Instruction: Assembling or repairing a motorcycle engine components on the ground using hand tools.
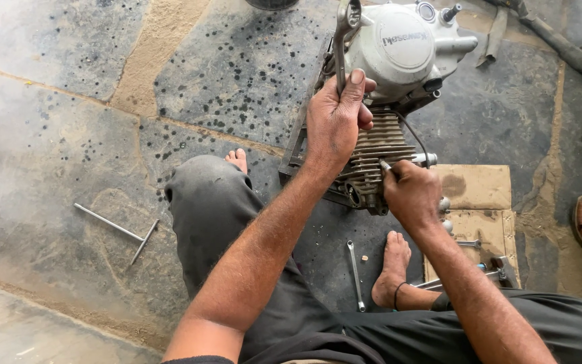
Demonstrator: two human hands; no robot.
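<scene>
left hand (335,121) gripping wrench (343,40)

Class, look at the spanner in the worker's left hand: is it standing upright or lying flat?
Upright: the left hand grips the spanner against the engine, ring end up.

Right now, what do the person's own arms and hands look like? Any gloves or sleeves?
Both are bare: no gloves, rings, watch or bands on the left hand or the right hand. The forearms are hairy and uncovered to the bottom edge, where a dark garment edge shows by the left upper arm.
</scene>
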